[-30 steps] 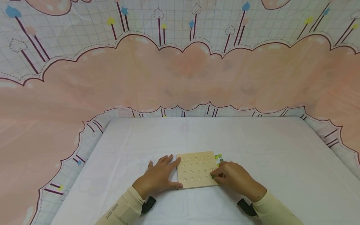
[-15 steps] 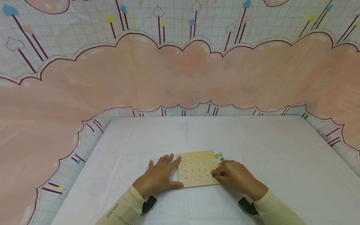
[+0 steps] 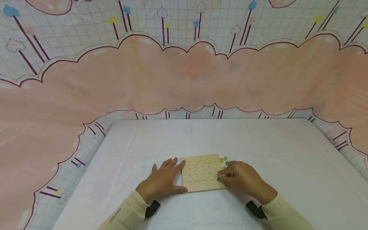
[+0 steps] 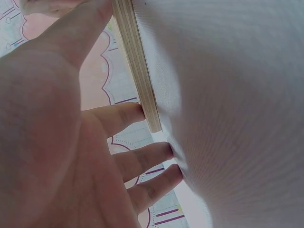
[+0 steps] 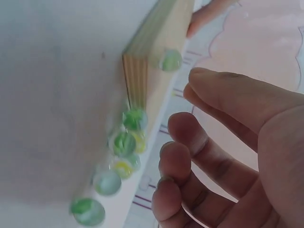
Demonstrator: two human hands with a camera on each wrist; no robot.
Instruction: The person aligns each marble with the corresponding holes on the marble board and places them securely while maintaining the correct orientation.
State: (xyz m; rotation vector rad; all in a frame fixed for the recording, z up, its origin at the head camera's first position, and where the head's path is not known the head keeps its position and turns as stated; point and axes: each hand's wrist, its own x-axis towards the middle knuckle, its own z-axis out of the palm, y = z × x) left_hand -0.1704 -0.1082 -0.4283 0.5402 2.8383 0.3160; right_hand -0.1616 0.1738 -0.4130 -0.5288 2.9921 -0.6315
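Note:
A pale wooden board [image 3: 199, 188] with rows of round dimples lies on the white cloth. My left hand [image 3: 161, 180] is spread at its left side, thumb and index finger touching the edge. In the left wrist view the board's layered edge [image 4: 142, 71] runs past the fingertips. A green marble [image 3: 218, 180] sits in a dimple at the near right corner; the right wrist view shows this marble [image 5: 170, 60] apart from my fingers. My right hand [image 3: 244, 180] hovers over the board's right edge, fingers loosely bent, holding nothing.
Several green and yellow glass marbles [image 5: 124, 144] lie loose on the white cloth [image 3: 258, 140] along the board's right side, partly hidden by my right hand in the head view. A patterned pink-and-white backdrop [image 3: 184, 76] stands behind the table. Dark devices [image 3: 152, 209] sit at both wrists.
My right thumb and fingers have let go of the green marble and drawn slightly back to the right. The marble stays in its dimple. The left hand has held its place.

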